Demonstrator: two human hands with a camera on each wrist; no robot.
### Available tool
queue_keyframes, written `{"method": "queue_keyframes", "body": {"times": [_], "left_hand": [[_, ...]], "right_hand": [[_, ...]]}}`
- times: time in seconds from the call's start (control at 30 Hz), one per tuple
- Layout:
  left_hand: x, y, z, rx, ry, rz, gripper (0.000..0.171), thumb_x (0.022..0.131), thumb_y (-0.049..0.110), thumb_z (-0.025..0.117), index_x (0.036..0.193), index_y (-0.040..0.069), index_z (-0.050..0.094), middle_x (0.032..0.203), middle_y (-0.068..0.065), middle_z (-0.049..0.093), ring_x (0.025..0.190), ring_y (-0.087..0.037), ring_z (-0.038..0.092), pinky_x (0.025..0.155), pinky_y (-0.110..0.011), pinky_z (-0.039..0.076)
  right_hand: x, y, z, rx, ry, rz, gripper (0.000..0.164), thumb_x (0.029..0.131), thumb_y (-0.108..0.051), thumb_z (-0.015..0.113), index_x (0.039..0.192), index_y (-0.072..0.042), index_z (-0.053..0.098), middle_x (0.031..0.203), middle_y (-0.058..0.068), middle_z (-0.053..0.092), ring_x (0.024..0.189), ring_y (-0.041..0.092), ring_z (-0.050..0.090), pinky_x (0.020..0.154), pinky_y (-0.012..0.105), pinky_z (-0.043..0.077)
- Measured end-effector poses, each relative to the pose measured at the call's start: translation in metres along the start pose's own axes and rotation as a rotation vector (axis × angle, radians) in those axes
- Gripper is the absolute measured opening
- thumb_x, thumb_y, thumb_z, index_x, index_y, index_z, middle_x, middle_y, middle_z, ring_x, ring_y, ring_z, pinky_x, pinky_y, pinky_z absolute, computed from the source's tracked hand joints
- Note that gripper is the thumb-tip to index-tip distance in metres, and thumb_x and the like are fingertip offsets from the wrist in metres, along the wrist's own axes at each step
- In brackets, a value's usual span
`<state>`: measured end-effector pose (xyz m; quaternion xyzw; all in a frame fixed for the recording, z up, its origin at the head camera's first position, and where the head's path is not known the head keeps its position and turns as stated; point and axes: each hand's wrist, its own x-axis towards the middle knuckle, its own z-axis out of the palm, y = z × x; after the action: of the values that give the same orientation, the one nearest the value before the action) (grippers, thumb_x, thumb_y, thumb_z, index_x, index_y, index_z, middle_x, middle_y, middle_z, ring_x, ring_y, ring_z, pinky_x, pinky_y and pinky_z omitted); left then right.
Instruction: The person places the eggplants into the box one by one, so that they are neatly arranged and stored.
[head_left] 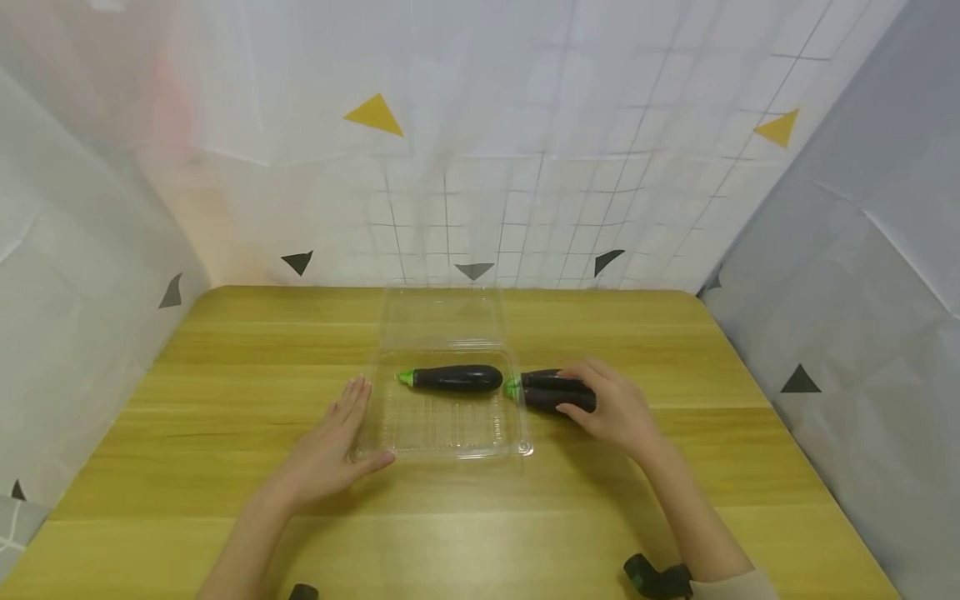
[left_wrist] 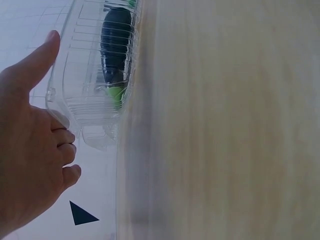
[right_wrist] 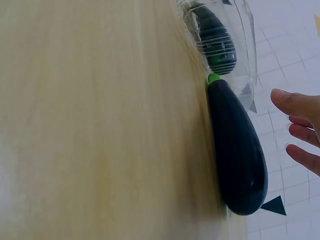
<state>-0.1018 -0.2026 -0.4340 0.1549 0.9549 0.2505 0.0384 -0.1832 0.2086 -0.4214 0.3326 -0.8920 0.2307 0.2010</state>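
Note:
A clear plastic clamshell box [head_left: 472, 454] lies on the table with its lid [head_left: 442, 318] folded back, away from me. Inside, toward the back, one dark eggplant [head_left: 457, 379] lies sideways, green stem to the left. Against the box's left side rests my left hand [head_left: 326, 454], fingers extended along the wall and thumb at the front corner. Two more eggplants [head_left: 551, 398] lie side by side just right of the box, stems toward it. My right hand [head_left: 617, 408] hovers over their thick ends; in the right wrist view its thumb and fingers [right_wrist: 300, 132] are spread, apart from the near eggplant [right_wrist: 237, 155].
The wooden table [head_left: 480, 533] reaches back to a pale sheet wall [head_left: 480, 208] with yellow and black triangles. More sheeting [head_left: 862, 275] closes the right side, and the left likewise. A black device [head_left: 658, 578] sits by my right wrist.

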Motion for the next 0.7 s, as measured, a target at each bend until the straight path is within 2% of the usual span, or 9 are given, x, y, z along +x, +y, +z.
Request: {"method": "queue_keyframes", "body": {"times": [0.27, 0.53, 0.7], "left_hand": [[0.0, 0.0, 0.0, -0.004, 0.003, -0.005, 0.104, 0.087, 0.058, 0.06, 0.154, 0.006, 0.001, 0.161, -0.013, -0.003, 0.147, -0.027, -0.002, 0.115, -0.054, 0.013], [0.0, 0.0, 0.0, -0.007, 0.002, -0.006, 0.104, 0.087, 0.058, 0.061, 0.154, 0.005, 0.001, 0.161, -0.014, -0.002, 0.146, -0.029, -0.002, 0.114, -0.055, 0.013], [0.0, 0.001, 0.0, -0.009, -0.002, -0.004, 0.104, 0.087, 0.058, 0.061, 0.154, 0.005, 0.001, 0.16, -0.014, -0.002, 0.146, -0.029, -0.002, 0.114, -0.055, 0.013]], "right_hand": [[-0.007, 0.007, 0.001, 0.005, -0.009, 0.042, 0.043, 0.07, -0.017, 0.087, 0.108, -0.008, 0.067, 0.104, 0.002, 0.064, 0.092, 0.024, 0.065, 0.072, 0.04, 0.055], [-0.01, 0.011, 0.003, -0.01, 0.015, 0.002, 0.043, 0.068, -0.018, 0.088, 0.106, -0.009, 0.07, 0.101, 0.001, 0.064, 0.087, 0.024, 0.066, 0.067, 0.037, 0.055], [-0.013, 0.014, 0.005, -0.036, -0.003, 0.021, 0.043, 0.068, -0.019, 0.089, 0.106, -0.01, 0.07, 0.1, 0.002, 0.065, 0.088, 0.024, 0.066, 0.07, 0.039, 0.056]]}}
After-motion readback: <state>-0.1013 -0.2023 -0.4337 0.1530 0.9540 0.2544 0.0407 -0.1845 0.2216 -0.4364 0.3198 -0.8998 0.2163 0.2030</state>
